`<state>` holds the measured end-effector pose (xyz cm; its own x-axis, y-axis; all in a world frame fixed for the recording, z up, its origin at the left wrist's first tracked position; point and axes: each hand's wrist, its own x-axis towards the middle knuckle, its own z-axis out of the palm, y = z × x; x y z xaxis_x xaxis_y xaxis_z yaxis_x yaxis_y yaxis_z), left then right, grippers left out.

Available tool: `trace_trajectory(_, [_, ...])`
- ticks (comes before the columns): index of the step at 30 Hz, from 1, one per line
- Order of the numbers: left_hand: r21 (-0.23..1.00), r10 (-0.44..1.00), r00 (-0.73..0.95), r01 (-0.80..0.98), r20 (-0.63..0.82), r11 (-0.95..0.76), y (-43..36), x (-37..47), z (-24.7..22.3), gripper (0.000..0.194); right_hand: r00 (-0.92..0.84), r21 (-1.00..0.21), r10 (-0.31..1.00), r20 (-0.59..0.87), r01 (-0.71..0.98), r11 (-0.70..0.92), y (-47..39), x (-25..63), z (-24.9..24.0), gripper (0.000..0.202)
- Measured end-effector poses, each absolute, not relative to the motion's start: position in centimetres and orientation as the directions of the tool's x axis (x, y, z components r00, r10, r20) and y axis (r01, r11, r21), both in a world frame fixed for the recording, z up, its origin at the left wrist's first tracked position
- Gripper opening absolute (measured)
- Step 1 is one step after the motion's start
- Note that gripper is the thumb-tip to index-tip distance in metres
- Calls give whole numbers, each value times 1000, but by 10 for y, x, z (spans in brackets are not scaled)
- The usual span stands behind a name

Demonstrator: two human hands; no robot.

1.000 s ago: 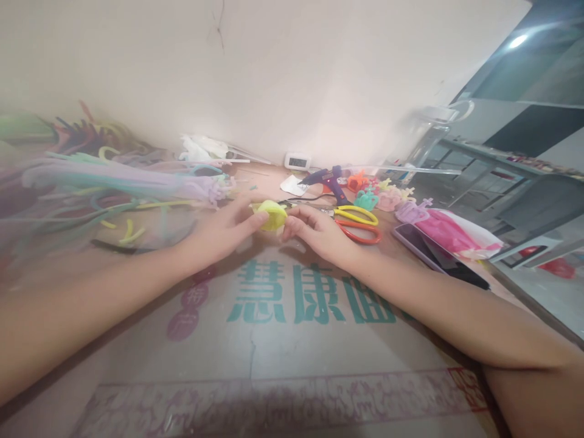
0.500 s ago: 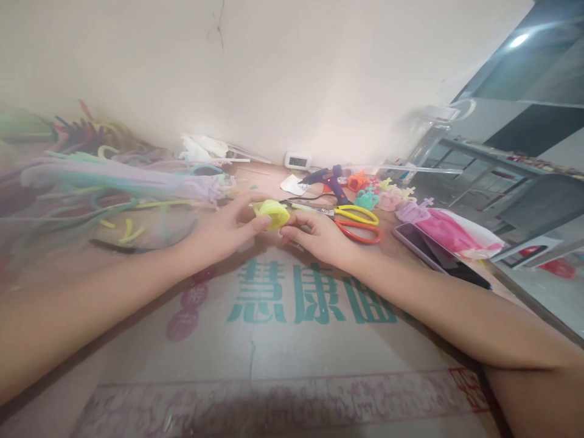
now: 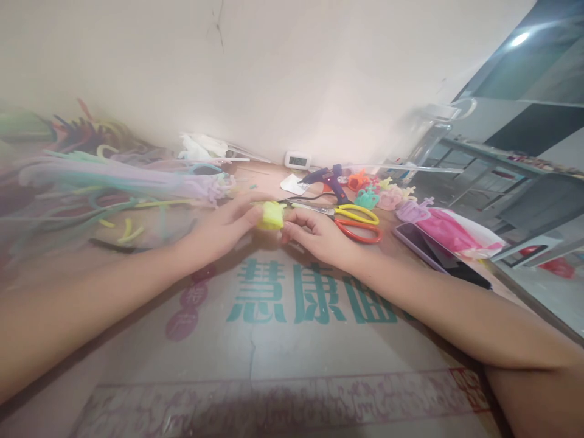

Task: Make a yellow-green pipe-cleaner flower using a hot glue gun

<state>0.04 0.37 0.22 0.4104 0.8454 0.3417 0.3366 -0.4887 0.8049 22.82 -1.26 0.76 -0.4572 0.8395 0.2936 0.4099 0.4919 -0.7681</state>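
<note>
A fuzzy yellow piece (image 3: 272, 216) sits between two hands over the bench (image 3: 296, 356), pinched in the left hand's (image 3: 227, 228) grip, the nearer one. It lies just left of the right hand's (image 3: 319, 236) curled fingertips; blur hides whether they grasp it. Blocky, it shows no clear long axis.

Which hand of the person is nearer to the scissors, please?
Right. The right hand is close in front of the scissors; the left hand is farther to the left, holding the yellow piece.
</note>
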Motion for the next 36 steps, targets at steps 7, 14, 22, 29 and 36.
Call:
trace_trajectory(7, [872, 831, 489, 247, 263, -422, 9, 4, -9, 56, -470, -791, 832, 295, 369, 489, -9, 228, 6, 17])
trace_trajectory(14, [702, 807, 539, 479, 239, -528, 3, 1, -4, 63, -384, -847, 870, 308, 305, 435, -9, 227, 3, 11])
trace_trajectory(22, [551, 788, 577, 595, 214, -585, 0, 0, -2, 66, -291, -849, 880, 375, 273, 452, -6, 227, 2, 4])
trace_trajectory(29, [720, 836, 461, 467, 298, -514, 0, 4, -1, 61, -353, -810, 875, 332, 369, 457, -7, 227, 2, 22])
trace_trajectory(36, [768, 842, 433, 400, 323, -500, 4, 2, -4, 57, -410, -788, 858, 310, 395, 473, -7, 228, 2, 35])
